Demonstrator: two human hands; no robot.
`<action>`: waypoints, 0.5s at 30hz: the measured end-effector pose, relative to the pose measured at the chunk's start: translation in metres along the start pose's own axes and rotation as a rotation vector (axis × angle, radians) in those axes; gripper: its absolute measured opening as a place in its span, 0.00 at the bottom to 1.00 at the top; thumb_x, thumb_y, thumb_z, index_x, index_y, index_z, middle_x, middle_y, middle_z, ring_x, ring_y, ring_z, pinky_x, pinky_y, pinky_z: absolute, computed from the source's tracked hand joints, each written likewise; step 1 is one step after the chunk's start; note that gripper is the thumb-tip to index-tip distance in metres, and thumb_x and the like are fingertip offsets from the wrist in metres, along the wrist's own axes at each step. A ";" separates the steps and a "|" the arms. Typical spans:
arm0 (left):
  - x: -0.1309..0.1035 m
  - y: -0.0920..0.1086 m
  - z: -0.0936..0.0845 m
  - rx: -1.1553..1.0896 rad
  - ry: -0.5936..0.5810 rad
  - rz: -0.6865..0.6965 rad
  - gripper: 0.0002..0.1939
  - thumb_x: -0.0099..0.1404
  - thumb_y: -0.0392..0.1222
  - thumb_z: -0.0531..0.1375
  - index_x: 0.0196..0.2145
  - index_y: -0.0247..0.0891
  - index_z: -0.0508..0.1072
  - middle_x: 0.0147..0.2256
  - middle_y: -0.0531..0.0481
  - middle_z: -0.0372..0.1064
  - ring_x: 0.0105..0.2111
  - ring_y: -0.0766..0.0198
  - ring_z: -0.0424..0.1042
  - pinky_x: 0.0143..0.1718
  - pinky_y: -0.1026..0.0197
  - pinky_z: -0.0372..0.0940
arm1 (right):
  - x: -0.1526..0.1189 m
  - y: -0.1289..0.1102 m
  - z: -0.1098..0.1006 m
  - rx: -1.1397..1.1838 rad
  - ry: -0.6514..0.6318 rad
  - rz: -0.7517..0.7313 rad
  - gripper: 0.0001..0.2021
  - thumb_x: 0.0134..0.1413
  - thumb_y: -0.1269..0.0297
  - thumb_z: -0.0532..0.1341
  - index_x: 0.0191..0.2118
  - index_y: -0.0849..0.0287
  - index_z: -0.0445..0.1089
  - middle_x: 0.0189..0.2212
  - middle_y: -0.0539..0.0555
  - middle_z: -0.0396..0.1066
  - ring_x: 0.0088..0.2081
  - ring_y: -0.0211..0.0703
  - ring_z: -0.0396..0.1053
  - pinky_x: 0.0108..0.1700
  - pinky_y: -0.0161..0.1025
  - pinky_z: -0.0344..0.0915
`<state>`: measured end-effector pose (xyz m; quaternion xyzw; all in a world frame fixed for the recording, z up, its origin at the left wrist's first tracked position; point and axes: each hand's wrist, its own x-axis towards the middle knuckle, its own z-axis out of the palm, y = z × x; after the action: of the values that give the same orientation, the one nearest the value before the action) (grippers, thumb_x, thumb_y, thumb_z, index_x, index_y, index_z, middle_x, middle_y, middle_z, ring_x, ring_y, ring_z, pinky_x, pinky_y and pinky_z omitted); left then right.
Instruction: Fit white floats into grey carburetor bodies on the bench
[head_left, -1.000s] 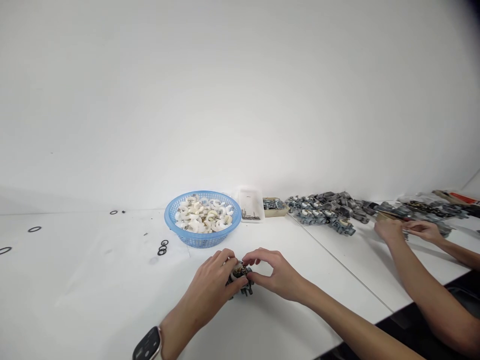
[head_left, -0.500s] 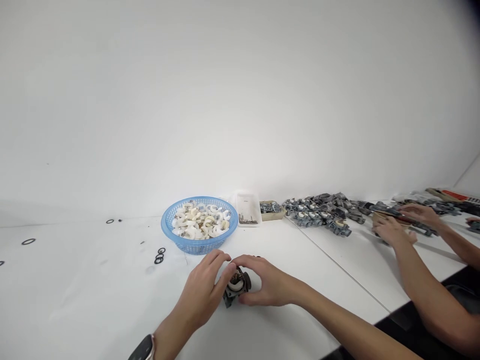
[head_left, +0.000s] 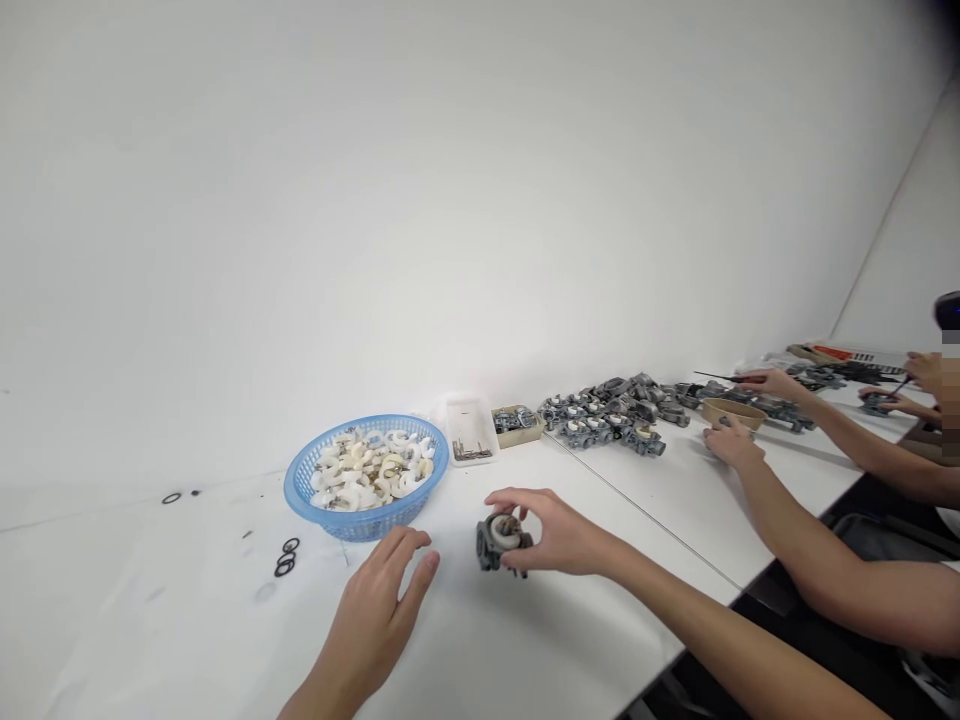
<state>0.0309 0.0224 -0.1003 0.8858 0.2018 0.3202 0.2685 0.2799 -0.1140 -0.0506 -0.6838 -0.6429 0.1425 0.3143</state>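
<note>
A grey metal carburetor body [head_left: 490, 548] with a white ring-shaped float inside is gripped by my right hand [head_left: 559, 535], thumb at its near side and fingers over the top. It is just above or on the white table; I cannot tell whether it touches. My left hand [head_left: 379, 600] is apart from it, to the left, with fingers spread and nothing in them. The blue plastic basket [head_left: 300, 492], filled with white and yellowish floats [head_left: 375, 470], stands just beyond my left hand.
Behind are a white tray [head_left: 484, 420] of thin metal pins and a small box [head_left: 521, 436] of metal parts. Carburetors [head_left: 592, 428] are piled at the right. Black rings [head_left: 285, 560] lie left. A co-worker's hand [head_left: 733, 445] is near a brown bowl [head_left: 731, 412].
My left hand has come off the carburetor and moved left. My right hand has turned the carburetor and shifted it right. The view has swung to the right.
</note>
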 end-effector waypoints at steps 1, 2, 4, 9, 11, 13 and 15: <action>-0.001 0.000 0.000 0.021 -0.004 0.009 0.19 0.77 0.56 0.45 0.45 0.46 0.71 0.47 0.47 0.73 0.46 0.54 0.75 0.44 0.55 0.71 | -0.005 0.008 -0.011 -0.025 0.023 0.029 0.32 0.44 0.57 0.73 0.58 0.51 0.71 0.50 0.55 0.75 0.50 0.51 0.71 0.52 0.46 0.66; -0.001 -0.001 0.000 0.043 -0.012 0.016 0.19 0.77 0.56 0.46 0.46 0.46 0.72 0.48 0.47 0.73 0.47 0.54 0.75 0.44 0.55 0.72 | -0.010 0.017 -0.022 -0.051 0.045 0.054 0.31 0.45 0.56 0.73 0.58 0.51 0.71 0.49 0.55 0.75 0.50 0.51 0.71 0.52 0.46 0.66; -0.002 -0.002 0.000 0.082 -0.031 0.023 0.18 0.77 0.56 0.47 0.48 0.47 0.71 0.49 0.47 0.73 0.47 0.54 0.76 0.44 0.56 0.72 | -0.019 0.037 -0.044 -0.108 0.098 0.108 0.29 0.48 0.54 0.71 0.57 0.51 0.71 0.49 0.55 0.76 0.49 0.51 0.72 0.50 0.45 0.67; -0.003 -0.004 0.002 0.139 -0.047 0.042 0.18 0.78 0.56 0.46 0.49 0.47 0.71 0.49 0.47 0.73 0.47 0.54 0.76 0.43 0.55 0.72 | -0.045 0.097 -0.098 -0.224 0.256 0.271 0.27 0.51 0.49 0.68 0.56 0.54 0.72 0.48 0.58 0.77 0.51 0.55 0.73 0.47 0.45 0.68; -0.003 -0.005 0.003 0.156 -0.052 0.053 0.18 0.78 0.56 0.46 0.50 0.47 0.70 0.50 0.47 0.73 0.47 0.54 0.76 0.42 0.55 0.72 | -0.056 0.122 -0.119 -0.262 0.291 0.349 0.27 0.51 0.48 0.67 0.55 0.54 0.72 0.48 0.59 0.77 0.51 0.57 0.73 0.47 0.45 0.69; -0.004 -0.006 0.005 0.171 -0.059 0.063 0.18 0.78 0.56 0.46 0.51 0.47 0.70 0.50 0.47 0.73 0.47 0.54 0.76 0.42 0.55 0.73 | -0.066 0.145 -0.140 -0.301 0.314 0.429 0.28 0.50 0.47 0.66 0.55 0.54 0.72 0.48 0.60 0.78 0.50 0.57 0.74 0.45 0.43 0.71; -0.004 -0.008 0.006 0.185 -0.064 0.075 0.19 0.78 0.56 0.46 0.51 0.47 0.70 0.50 0.47 0.73 0.47 0.54 0.76 0.43 0.55 0.73 | -0.074 0.167 -0.159 -0.342 0.336 0.503 0.28 0.48 0.47 0.67 0.55 0.54 0.72 0.47 0.60 0.78 0.48 0.57 0.76 0.41 0.41 0.72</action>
<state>0.0305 0.0242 -0.1110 0.9235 0.1886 0.2815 0.1798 0.4970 -0.2205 -0.0475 -0.8776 -0.4081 -0.0089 0.2514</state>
